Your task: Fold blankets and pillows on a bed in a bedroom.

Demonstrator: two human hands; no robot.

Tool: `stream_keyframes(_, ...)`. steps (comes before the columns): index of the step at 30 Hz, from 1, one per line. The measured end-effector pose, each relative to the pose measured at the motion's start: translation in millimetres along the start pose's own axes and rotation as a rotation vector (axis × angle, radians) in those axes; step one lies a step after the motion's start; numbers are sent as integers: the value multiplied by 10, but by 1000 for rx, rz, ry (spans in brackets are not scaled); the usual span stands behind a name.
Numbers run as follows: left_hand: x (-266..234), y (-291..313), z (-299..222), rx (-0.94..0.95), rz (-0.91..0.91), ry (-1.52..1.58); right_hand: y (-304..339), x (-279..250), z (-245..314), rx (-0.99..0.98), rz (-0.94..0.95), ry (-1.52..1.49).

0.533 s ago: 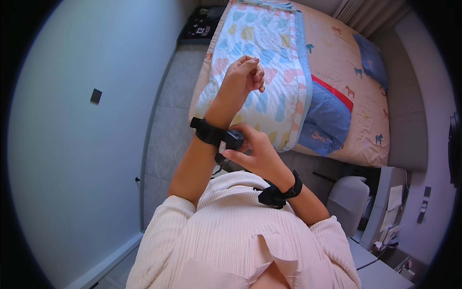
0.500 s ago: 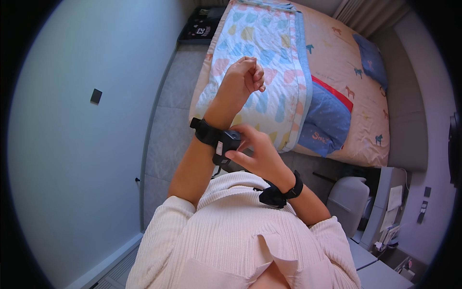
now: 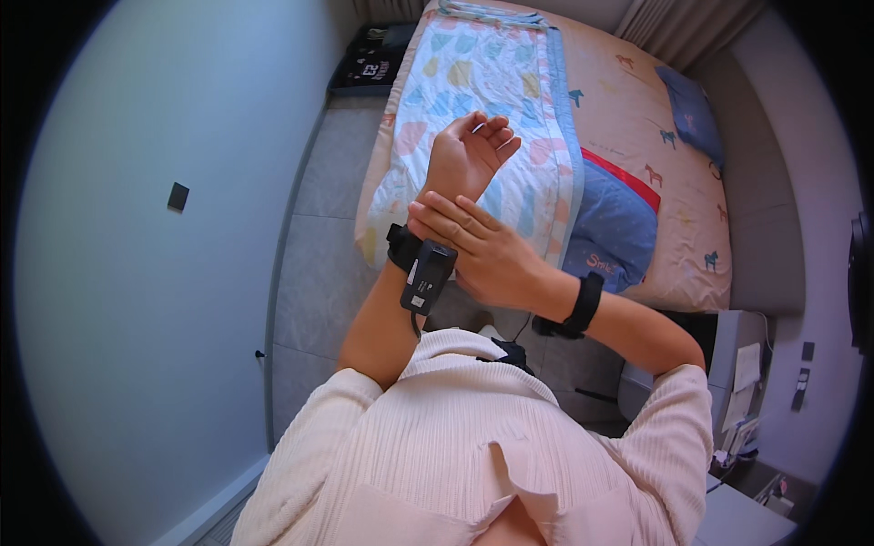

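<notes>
My left hand (image 3: 466, 162) is raised palm-up in front of the bed, its fingers loosely bent and apart, with nothing in it. Across the left wrist lies my right hand (image 3: 487, 255), back of the hand showing and fingers stretched out flat. A black strap (image 3: 401, 244) circles the left forearm just below those fingers. On this strap sits a small black box-shaped device (image 3: 430, 273) with pale labels and a cable at its lower end. Another black wristband (image 3: 587, 303) is around my right wrist; the unit under it is partly hidden.
A bed (image 3: 628, 100) with a patterned quilt (image 3: 510, 68) and blue pillows (image 3: 619, 218) stands ahead. A pale wall (image 3: 182, 291) runs along the left. A dark bin-like container (image 3: 373, 56) sits beyond the bed's corner. At right are a grey chair (image 3: 635, 391) and a desk (image 3: 742, 514).
My right hand has left the device's side and moved up onto the left wrist, its fingers flattening. The left hand has loosened from a curled fist, and the left forearm has turned slightly.
</notes>
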State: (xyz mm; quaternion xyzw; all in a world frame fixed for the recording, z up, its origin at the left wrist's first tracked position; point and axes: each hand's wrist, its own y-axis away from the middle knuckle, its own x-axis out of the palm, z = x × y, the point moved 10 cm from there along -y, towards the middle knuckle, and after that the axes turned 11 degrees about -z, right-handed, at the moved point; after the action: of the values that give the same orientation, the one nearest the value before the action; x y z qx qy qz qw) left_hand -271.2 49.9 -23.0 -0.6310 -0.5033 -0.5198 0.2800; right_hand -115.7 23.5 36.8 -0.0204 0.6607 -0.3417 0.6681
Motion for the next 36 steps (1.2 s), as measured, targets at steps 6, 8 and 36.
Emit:
stream_keyframes(6,-294,-16,228,-91,-46,-96,122,184,-52,177,-111,-75)
stream_keyframes(8,-290,7,245,-124,-11,-88,126,213,-27,125,-72,-50)
stream_keyframes(36,516,1186,1209,1137,1184,-1984,974,470,-2082,1105,-1460,-2174)
